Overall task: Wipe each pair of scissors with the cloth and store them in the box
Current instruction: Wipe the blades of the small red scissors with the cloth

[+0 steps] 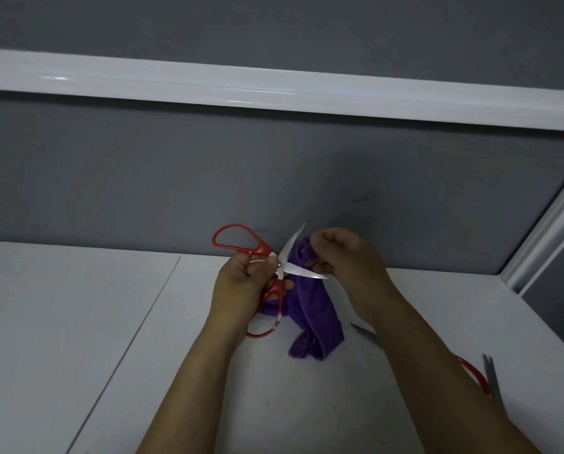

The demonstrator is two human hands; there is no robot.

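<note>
My left hand (241, 283) grips a pair of red-handled scissors (241, 245) near the pivot, held above the white table (94, 322). The blades are spread apart, one pointing up, one pointing right. My right hand (343, 257) pinches a purple cloth (310, 316) against the upper blade. The rest of the cloth hangs down to the table. No box is in view.
Two more pairs of scissors lie on the table at the right, partly hidden by my right forearm: a grey blade tip (365, 334) and red handles with grey blades (490, 378). A grey partition wall (208, 175) stands behind the table.
</note>
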